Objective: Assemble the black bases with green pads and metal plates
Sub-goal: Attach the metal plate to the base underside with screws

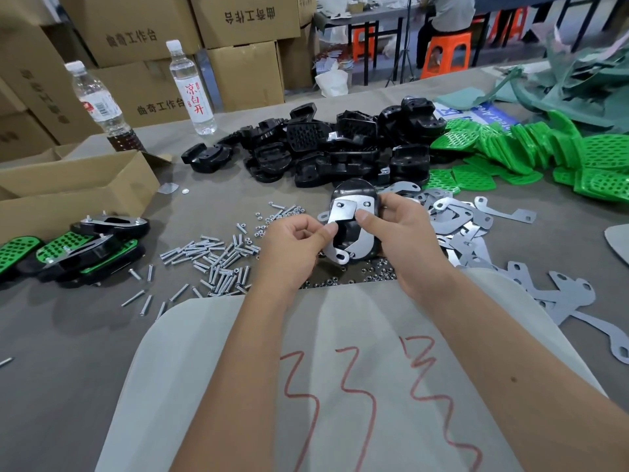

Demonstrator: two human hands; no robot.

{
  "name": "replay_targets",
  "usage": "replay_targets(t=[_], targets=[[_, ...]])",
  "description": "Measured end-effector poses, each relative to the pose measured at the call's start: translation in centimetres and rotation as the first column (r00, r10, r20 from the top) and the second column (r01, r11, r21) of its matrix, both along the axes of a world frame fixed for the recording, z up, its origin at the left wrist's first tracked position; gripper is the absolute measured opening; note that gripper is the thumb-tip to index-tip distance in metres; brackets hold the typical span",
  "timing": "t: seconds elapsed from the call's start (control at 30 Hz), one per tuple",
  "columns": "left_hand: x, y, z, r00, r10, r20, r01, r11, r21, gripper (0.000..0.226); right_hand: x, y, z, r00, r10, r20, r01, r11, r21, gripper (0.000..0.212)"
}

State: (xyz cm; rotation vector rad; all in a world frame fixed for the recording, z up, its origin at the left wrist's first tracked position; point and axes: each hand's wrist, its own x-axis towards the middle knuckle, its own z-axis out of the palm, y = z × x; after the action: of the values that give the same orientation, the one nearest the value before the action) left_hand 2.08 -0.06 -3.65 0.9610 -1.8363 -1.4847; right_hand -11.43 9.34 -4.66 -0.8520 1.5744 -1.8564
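Your two bare forearms reach forward from the near edge of the table and draw together above its middle. Your left hand (296,243) has its fingers curled under and its thumb pinching the near left edge of the metal plate (347,216). Your right hand (401,233) wraps around the right side of the black base (354,190), its thumb pressing flat on the plate.

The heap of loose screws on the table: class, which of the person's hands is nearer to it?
Left. The left hand is just right of the screws; the right hand is farther right, beyond the black base.
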Motion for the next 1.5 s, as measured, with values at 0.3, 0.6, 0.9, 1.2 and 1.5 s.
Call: replay_targets(t=[0.3, 0.6, 0.9, 1.2, 1.5], targets=[[0.0, -0.3, -0.3, 0.992, 0.119, 0.028, -0.119, 0.993, -0.012, 0.035, -0.2, 0.0, -0.6, 0.997, 0.032, -0.076, -0.032, 0.999, -0.001, 0.009], [-0.2, 0.0, -0.2, 0.997, 0.071, -0.028, -0.073, 0.996, -0.045, 0.027, -0.3, -0.1, -0.8, 0.995, 0.043, -0.085, -0.044, 0.999, -0.005, 0.009], [0.0, -0.3, -0.2, 0.995, 0.096, 0.028, -0.090, 0.982, -0.164, 0.031, -0.3, 0.0, -0.7, 0.998, 0.053, -0.026, -0.053, 0.999, 0.005, 0.013], [-0.1, 0.7, 0.8, 0.988, 0.020, -0.154, 0.008, 0.983, 0.182, 0.027, -0.6, 0.8, 0.2, 0.970, 0.220, 0.100, -0.208, 0.971, -0.121, 0.023], [0.2, 0.3, 1.8, 0.920, 0.226, -0.321, -0.088, 0.916, 0.392, 0.019, 0.4, -0.2, 0.2, 0.980, -0.084, -0.181, 0.082, 0.996, -0.018, 0.011]])
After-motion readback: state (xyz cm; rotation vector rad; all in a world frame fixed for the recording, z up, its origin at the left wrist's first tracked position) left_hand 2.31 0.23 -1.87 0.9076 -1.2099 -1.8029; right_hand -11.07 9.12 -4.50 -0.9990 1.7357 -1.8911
